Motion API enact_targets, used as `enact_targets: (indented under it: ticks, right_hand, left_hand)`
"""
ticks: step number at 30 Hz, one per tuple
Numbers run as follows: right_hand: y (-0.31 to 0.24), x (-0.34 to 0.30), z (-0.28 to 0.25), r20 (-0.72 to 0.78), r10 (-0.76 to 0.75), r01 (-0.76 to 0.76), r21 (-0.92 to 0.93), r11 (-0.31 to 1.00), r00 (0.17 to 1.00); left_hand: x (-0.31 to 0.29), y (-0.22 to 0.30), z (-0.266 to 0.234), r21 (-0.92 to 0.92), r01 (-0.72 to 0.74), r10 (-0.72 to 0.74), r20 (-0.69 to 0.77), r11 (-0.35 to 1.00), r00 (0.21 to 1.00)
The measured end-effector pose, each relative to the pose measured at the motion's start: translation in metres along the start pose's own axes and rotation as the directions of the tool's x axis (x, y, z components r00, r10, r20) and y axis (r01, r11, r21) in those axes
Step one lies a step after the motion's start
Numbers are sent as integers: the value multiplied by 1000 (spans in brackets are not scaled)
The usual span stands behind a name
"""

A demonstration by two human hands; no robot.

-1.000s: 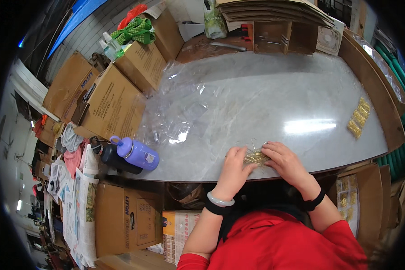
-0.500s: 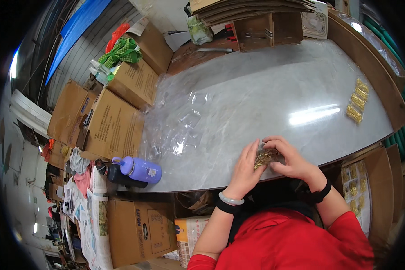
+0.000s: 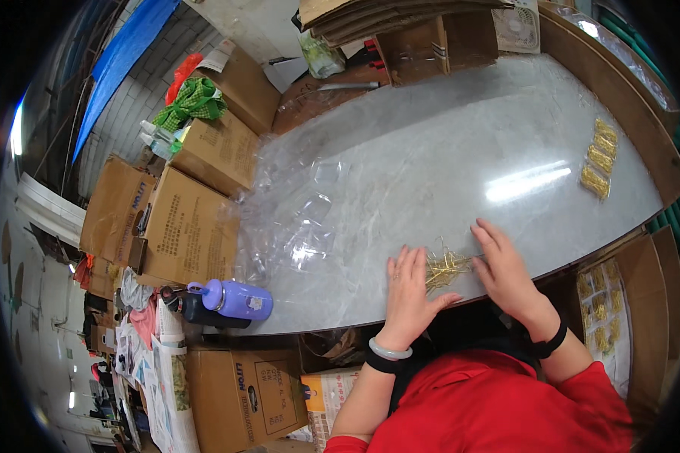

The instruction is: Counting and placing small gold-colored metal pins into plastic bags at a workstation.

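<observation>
A loose heap of thin gold-coloured metal pieces, like pins or wires (image 3: 443, 269), lies on the grey tabletop (image 3: 408, 181) near its front edge. My left hand (image 3: 410, 291) rests flat at the heap's left side, fingers stretched out and touching its edge. On the right, my right hand (image 3: 500, 268) has its fingers extended, with the tips beside the heap. Neither hand grips anything. Farther right on the table lie several small clear packets of gold pieces (image 3: 600, 158) in a row.
Clear plastic bags (image 3: 302, 226) spread over the table's left part. A purple bottle (image 3: 238, 300) stands at the front left corner. Cardboard boxes (image 3: 193, 223) line the left side. An open carton (image 3: 642, 302) with gold packets sits at lower right. A cardboard strip (image 3: 604, 98) borders the right edge.
My hands were cupped closely around the gold pieces and have moved apart. The heap now lies spread between them, and the fingers have straightened.
</observation>
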State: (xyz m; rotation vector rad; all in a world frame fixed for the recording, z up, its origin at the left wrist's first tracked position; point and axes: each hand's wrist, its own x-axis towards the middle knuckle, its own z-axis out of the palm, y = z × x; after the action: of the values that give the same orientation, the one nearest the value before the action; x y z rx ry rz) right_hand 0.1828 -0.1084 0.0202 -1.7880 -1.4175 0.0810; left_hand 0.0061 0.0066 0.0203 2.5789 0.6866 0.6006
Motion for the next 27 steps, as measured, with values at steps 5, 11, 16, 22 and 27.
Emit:
enact_targets:
  ticks: [5, 11, 16, 22, 27]
  right_hand:
    - [-25, -3, 23, 179, -96, 56, 214, 975, 979]
    - [-1, 30, 8, 296, -221, 169, 191, 967, 929]
    - [4, 42, 2, 358, -310, 267, 164, 949, 881]
    - [3, 41, -6, 312, -183, 144, 145, 979, 932]
    - [-4, 39, -10, 303, -220, 249, -61, 967, 927]
  left_hand:
    - [-2, -7, 11, -2, -52, 52, -42, 999, 998]
    - [-3, -9, 9, -40, -80, 78, -60, 996, 995]
    - [-5, -7, 10, -36, -93, 90, -91, 995, 992]
    - [-4, -6, 9, -34, -107, 103, -89, 994, 991]
    - [-7, -8, 8, -7, -114, 113, -87, 994, 990]
